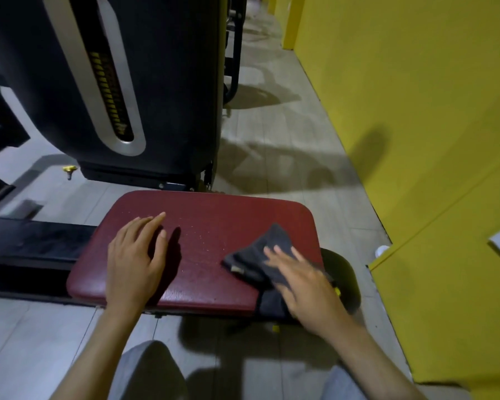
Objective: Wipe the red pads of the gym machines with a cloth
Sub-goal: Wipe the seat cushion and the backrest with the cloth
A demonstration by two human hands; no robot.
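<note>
Your right hand (303, 281) presses a dark crumpled cloth (259, 254) (small tag, unreadable) with straight fingers onto the right end of the red pad (228, 220), a rounded rectangle with a grained, speckled cover, while your left hand (133, 264) lies flat, fingers loose, on its left half.

Pad (208, 241): centre, mounted on a frame bar (26, 243) running off left.
On pad, 2 hands: left hand (133, 261) flat on left half; right hand (303, 281) at near right corner, fingers flat on cloth (251, 255).
Cloth: overhangs pad's near right edge.
Weight stack (156, 82): behind pad, on floor (272, 140).
Wall (416, 111): right of pad, floor between.
</note>
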